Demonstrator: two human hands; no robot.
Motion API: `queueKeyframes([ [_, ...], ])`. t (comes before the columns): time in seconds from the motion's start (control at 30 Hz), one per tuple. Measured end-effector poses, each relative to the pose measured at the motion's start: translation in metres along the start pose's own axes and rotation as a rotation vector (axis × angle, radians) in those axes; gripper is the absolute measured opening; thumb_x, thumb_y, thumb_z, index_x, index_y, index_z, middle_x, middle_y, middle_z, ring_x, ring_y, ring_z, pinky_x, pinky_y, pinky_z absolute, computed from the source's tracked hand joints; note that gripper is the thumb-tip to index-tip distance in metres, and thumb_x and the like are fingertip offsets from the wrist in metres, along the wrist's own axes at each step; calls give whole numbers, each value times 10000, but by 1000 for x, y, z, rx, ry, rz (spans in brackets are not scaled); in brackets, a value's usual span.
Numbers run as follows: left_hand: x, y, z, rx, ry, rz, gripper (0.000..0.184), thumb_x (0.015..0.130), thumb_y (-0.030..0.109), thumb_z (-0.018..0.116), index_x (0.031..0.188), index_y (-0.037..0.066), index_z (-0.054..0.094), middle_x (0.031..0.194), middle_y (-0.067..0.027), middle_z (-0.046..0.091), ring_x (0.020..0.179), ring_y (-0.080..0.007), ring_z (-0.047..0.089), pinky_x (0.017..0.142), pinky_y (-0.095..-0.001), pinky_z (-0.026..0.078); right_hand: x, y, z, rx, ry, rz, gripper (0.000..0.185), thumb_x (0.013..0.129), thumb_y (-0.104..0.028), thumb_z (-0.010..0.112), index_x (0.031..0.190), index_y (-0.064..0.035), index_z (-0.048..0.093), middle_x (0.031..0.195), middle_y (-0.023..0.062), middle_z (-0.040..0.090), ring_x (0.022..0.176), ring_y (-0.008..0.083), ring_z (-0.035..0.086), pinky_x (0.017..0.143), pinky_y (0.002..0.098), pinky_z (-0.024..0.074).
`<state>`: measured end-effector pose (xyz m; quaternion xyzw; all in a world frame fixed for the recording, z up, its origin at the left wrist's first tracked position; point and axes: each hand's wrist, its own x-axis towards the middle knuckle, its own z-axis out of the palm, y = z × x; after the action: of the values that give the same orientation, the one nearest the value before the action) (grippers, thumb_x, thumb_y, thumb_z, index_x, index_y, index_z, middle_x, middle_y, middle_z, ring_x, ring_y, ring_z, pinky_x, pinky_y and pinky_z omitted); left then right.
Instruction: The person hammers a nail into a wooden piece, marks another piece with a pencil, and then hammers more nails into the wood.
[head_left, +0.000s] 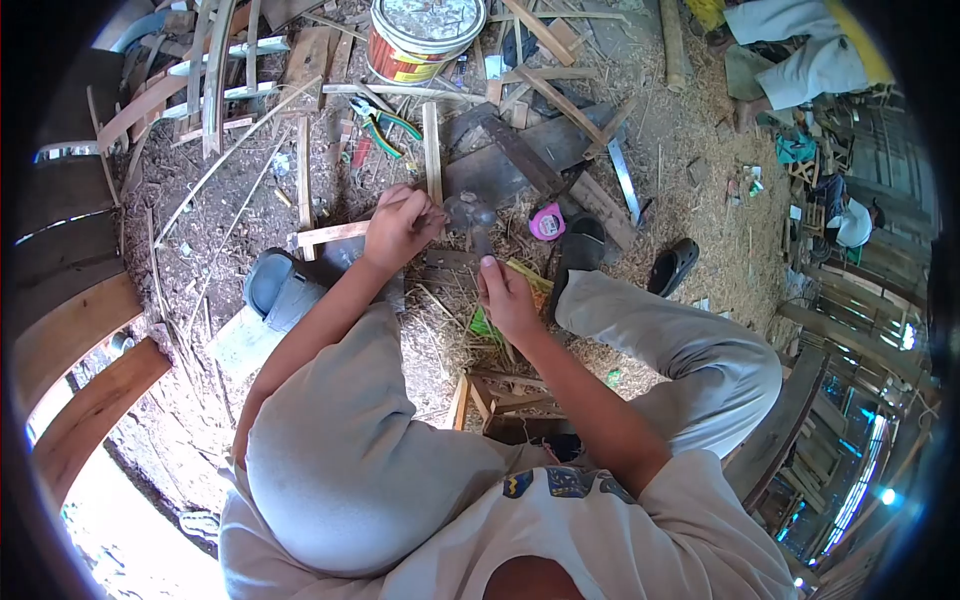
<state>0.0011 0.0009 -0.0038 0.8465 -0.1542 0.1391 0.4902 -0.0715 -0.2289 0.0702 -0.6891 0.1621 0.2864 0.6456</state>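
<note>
My right hand is closed around the handle of a hammer, whose blurred metal head is close to my left fingertips. My left hand is closed, thumb and fingers pressed together; whatever they pinch is too small or hidden to name. It sits at the corner where one wooden strip meets an upright-lying wooden strip. A third strip lies to the left, touching the first one. Beneath and beyond the hands is a dark wooden plank.
Beyond the strips lie green-handled pliers and a paint bucket. A pink tape measure, a metal blade and a loose dark clog are to the right. Another person's legs show at upper right. Wood scraps and shavings cover the ground.
</note>
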Motion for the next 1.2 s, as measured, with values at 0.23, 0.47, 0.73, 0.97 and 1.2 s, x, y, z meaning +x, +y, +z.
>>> queueKeyframes([
  [0.23,1,0,0,-18,21,32,288,775,72,862,844,87,582,778,-56,630,793,-304,622,864,-414,486,-1,-3,2,-24,23,-21,459,1136,-456,521,851,-97,549,701,-51,447,578,53,405,527,244,329],
  [0.47,-1,1,-3,0,-20,-8,303,775,77,872,852,88,579,800,-62,621,813,-314,621,861,-416,479,1,4,1,-125,22,-50,454,1135,-460,521,854,-104,537,687,-56,436,554,47,392,503,244,318],
  [0.73,-1,1,0,-17,16,8,298,775,77,874,841,87,584,774,-54,636,804,-308,617,883,-410,481,-14,-20,2,28,-7,-104,421,1139,-401,537,856,-88,530,724,-50,452,624,50,416,561,267,351],
  [0.97,-1,0,-2,9,-9,20,284,769,79,874,846,88,600,790,-62,665,828,-306,637,971,-436,487,-3,-9,18,-7,100,18,471,1133,-480,507,842,-110,527,626,-58,414,504,49,381,455,254,281],
  [1.2,-1,-1,-2,5,0,47,281,764,75,870,854,86,605,775,-65,652,824,-321,636,994,-444,483,-3,-8,11,-28,17,-9,480,1127,-499,510,838,-116,517,622,-58,414,485,52,384,441,256,284],
])
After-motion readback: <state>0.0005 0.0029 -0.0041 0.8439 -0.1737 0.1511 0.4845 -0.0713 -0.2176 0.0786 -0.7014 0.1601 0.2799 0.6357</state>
